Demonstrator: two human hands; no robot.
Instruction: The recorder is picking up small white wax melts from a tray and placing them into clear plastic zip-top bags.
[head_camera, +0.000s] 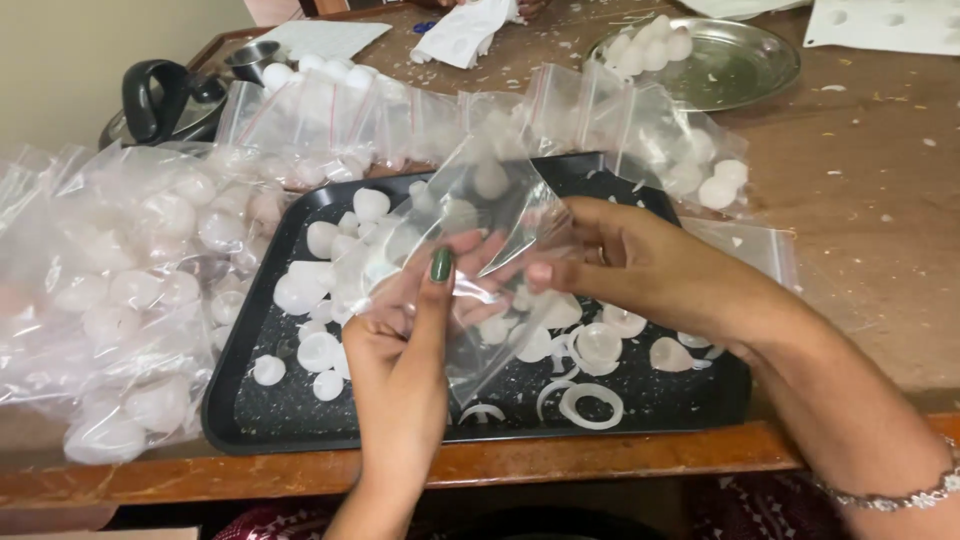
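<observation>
held between left hand (405, 320) and right hand (640, 265), both pinched on small clear plastic zip bag (480, 230), mouth tilted up-right, directly above black rectangular tray (300, 420).

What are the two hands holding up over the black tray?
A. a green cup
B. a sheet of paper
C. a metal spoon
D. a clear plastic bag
D: the left hand and the right hand both pinch a see-through clear plastic bag above the black tray, where white pieces lie.
</observation>
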